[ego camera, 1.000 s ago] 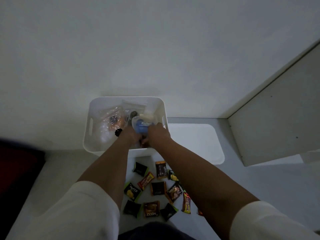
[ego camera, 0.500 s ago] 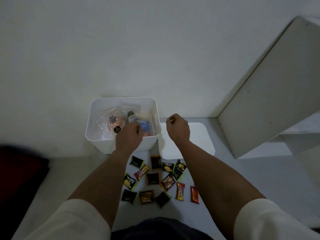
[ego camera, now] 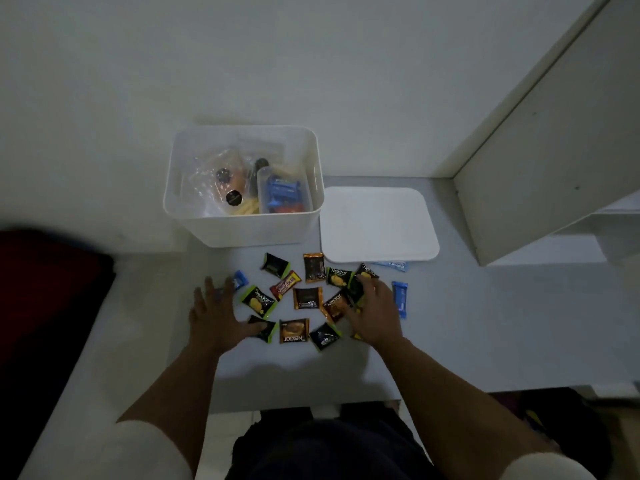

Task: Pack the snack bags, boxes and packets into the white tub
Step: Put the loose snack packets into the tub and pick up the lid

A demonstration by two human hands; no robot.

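Packets (ego camera: 307,297) in crinkly foil lie scattered at lower centre of the frame, just below the white tub (ego camera: 242,230). A second ago I had both hands at the tub; now they flank the pile. My left hand (ego camera: 216,315) spreads its fingers wide, flat on the worktop (ego camera: 485,323); my right hand (ego camera: 375,315) curls over a green-edged packet (ego camera: 356,289). Next, I'd gather them in. Rigid, smooth tub; flat lid (ego camera: 377,223) beside it.

The support surface is a pale grey-white floor (ego camera: 467,341). A white tub (ego camera: 242,230) stands on it against the wall, with a flat white lid (ego camera: 377,223) lying just beside the tub's right side. In front of both, small snack packets (ego camera: 306,299) lie scattered flat: black-and-green, orange, one red (ego camera: 285,285), and blue ones (ego camera: 399,297) at the edges.
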